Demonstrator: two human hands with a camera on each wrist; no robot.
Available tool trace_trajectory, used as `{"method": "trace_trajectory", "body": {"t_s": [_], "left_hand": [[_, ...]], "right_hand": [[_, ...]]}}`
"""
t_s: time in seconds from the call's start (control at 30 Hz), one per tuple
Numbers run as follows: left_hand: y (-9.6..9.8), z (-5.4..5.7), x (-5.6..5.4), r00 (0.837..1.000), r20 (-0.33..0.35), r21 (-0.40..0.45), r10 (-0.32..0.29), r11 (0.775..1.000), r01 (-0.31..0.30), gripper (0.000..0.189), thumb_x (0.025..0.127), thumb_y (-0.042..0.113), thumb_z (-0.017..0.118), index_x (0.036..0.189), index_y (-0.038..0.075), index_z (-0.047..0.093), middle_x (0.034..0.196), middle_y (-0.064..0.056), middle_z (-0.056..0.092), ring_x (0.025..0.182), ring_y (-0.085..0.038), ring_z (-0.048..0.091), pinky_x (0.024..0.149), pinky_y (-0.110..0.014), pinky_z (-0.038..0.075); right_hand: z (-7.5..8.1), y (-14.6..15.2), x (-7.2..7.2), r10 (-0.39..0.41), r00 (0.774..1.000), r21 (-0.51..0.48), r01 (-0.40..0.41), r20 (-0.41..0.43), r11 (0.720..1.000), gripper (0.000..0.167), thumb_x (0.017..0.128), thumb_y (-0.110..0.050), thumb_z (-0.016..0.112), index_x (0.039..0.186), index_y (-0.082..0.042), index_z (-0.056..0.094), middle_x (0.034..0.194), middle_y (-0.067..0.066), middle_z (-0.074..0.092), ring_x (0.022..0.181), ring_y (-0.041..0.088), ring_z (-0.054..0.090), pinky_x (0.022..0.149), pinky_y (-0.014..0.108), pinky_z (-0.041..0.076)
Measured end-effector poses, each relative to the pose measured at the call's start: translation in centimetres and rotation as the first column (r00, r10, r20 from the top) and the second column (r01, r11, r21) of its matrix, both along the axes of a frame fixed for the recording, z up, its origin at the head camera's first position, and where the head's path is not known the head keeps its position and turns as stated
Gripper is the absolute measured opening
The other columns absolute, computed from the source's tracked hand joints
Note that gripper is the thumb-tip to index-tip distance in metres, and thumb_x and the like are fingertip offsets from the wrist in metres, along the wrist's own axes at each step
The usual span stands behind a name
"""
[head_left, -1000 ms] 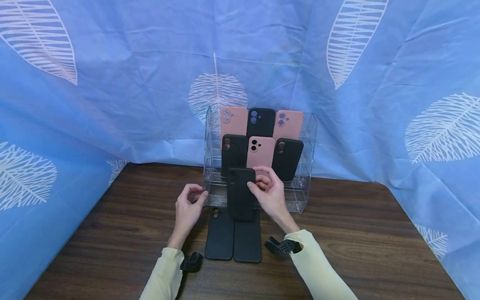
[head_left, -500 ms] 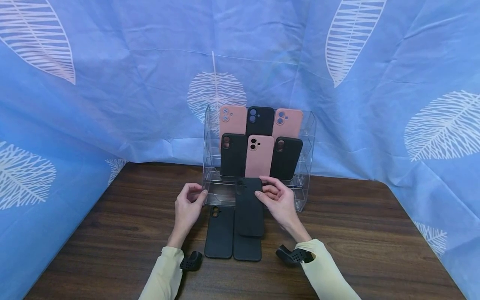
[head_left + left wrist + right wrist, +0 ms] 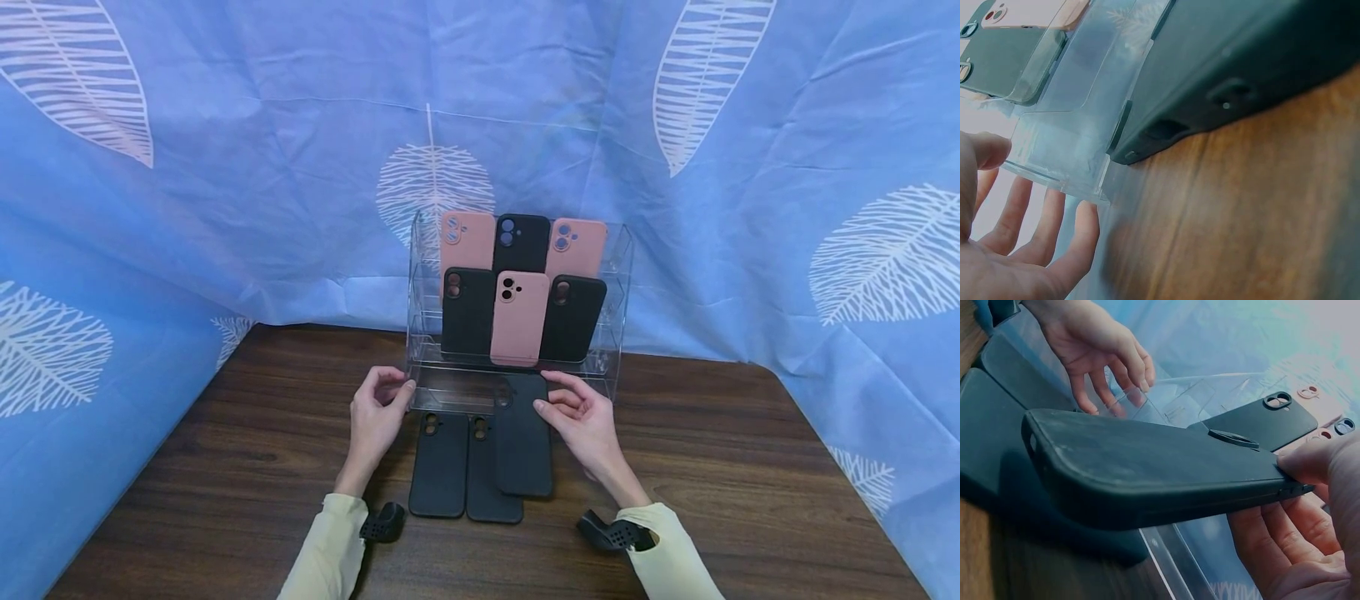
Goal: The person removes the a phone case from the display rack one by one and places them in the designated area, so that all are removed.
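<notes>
My right hand (image 3: 585, 425) pinches a black phone case (image 3: 523, 437) by its upper right side, thumb over the back and fingers beneath. That case is held in front of the clear acrylic display rack (image 3: 453, 387), overlapping a black case (image 3: 491, 492) on the table. Left of that lies another black case (image 3: 438, 467). My left hand (image 3: 378, 408) grips the rack's left side edge; in the left wrist view, the thumb and fingers (image 3: 1088, 228) lie on either side of the clear panel. The held case (image 3: 1166, 459) looks tilted in the right wrist view.
Pink and black cases stand in the rack's upper tiers, including a pink case (image 3: 520, 312) in the middle and a black case (image 3: 573, 317) at right. Blue leaf-print cloth (image 3: 300, 167) hangs behind the brown wooden table (image 3: 712, 467).
My right hand has moved right and toward me, carrying the black case down from the rack's front and uncovering the camera hole of the case below. The left hand stays at the rack.
</notes>
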State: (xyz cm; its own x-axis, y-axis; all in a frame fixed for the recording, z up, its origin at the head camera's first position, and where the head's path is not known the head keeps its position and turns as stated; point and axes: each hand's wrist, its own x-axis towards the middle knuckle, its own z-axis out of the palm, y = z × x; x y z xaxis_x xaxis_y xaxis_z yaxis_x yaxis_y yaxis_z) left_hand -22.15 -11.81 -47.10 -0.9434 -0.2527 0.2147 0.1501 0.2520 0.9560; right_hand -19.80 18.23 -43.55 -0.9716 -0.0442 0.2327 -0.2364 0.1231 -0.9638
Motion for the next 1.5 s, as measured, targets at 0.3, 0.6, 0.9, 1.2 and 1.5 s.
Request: {"method": "trace_trajectory", "body": {"t_s": [0.3, 0.6, 0.9, 1.2, 1.5], "left_hand": [[0.0, 0.0, 0.1, 1.000, 0.002, 0.001, 0.000, 1.000, 0.000, 0.018, 0.096, 0.019, 0.072, 0.110, 0.011, 0.065, 0.117, -0.010, 0.070, 0.105, -0.029, 0.071, 0.090, -0.040, 0.059], [0.0, 0.1, 0.1, 1.000, 0.004, -0.006, 0.000, 1.000, 0.000, 0.018, 0.096, 0.019, 0.072, 0.111, 0.011, 0.065, 0.117, -0.010, 0.069, 0.103, -0.030, 0.071, 0.086, -0.036, 0.058], [0.0, 0.0, 0.1, 1.000, 0.001, -0.007, -0.005, 1.000, 0.005, 0.018, 0.096, 0.020, 0.072, 0.111, 0.011, 0.065, 0.116, -0.010, 0.069, 0.102, -0.030, 0.072, 0.085, -0.037, 0.059], [-0.1, -0.1, 0.1, 1.000, -0.012, -0.003, -0.012, 1.000, 0.012, 0.018, 0.096, 0.019, 0.071, 0.111, 0.011, 0.065, 0.117, -0.011, 0.069, 0.101, -0.031, 0.072, 0.079, -0.026, 0.057], [-0.1, -0.1, 0.1, 1.000, -0.018, 0.012, -0.016, 1.000, 0.016, 0.018, 0.097, 0.018, 0.071, 0.112, 0.011, 0.065, 0.116, -0.011, 0.069, 0.099, -0.031, 0.072, 0.076, -0.022, 0.057]], "right_hand": [[-0.7, 1.2, 1.0, -0.008, 1.000, 0.044, 0.007, 0.020, 0.999, 0.046, 0.091, 0.001, 0.073, 0.135, -0.001, 0.060, 0.086, -0.007, 0.073, 0.079, 0.005, 0.074, 0.077, 0.020, 0.061], [-1.1, 2.0, 1.5, 0.003, 1.000, 0.018, -0.004, 0.020, 1.000, 0.046, 0.091, 0.001, 0.072, 0.135, 0.004, 0.058, 0.085, -0.009, 0.073, 0.078, 0.004, 0.075, 0.070, 0.019, 0.060], [-1.5, 2.9, 1.8, -0.032, 0.994, -0.003, 0.032, 0.108, 0.999, 0.051, 0.092, -0.002, 0.073, 0.139, 0.003, 0.055, 0.083, -0.011, 0.072, 0.072, 0.002, 0.072, 0.060, 0.020, 0.058], [-1.7, 3.6, 2.1, -0.033, 0.989, -0.003, 0.033, 0.147, 0.999, 0.050, 0.092, -0.003, 0.073, 0.139, 0.001, 0.055, 0.084, -0.011, 0.073, 0.073, 0.001, 0.072, 0.059, 0.021, 0.058], [-2.1, 3.9, 2.1, -0.056, 0.996, 0.224, 0.039, 0.068, 0.974, 0.044, 0.092, -0.006, 0.074, 0.135, -0.007, 0.062, 0.094, 0.010, 0.075, 0.071, 0.002, 0.070, 0.057, 0.025, 0.057]]}}
